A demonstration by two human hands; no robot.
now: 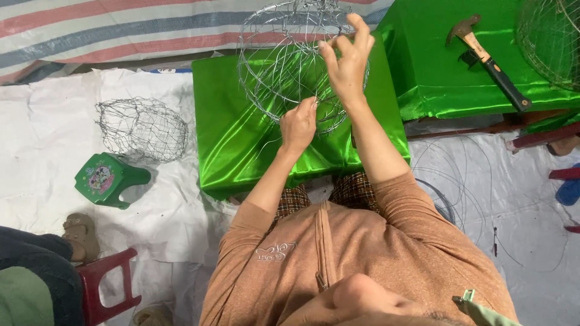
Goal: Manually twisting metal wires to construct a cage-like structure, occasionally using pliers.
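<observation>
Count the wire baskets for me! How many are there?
3. One wire frame is in the person's hands on the green cloth, one lies on the white floor sheet, one at the top right edge, partly cut off.

Floor covered by white woven sheeting point(54, 133). Striped tarpaulin point(90, 27) hung along the far edge. Low tables draped in glossy green cloth point(241, 139). Small green plastic stool point(109, 179) tipped over; red stool point(109, 284) seen at lower left. Even daylight.

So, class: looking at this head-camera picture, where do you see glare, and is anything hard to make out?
Head view: even, soft light; the shiny green satin cloth throws bright streaks; the thin silver wire-mesh frame between the left hand and right hand fades against it; no heavy shadows.
</observation>
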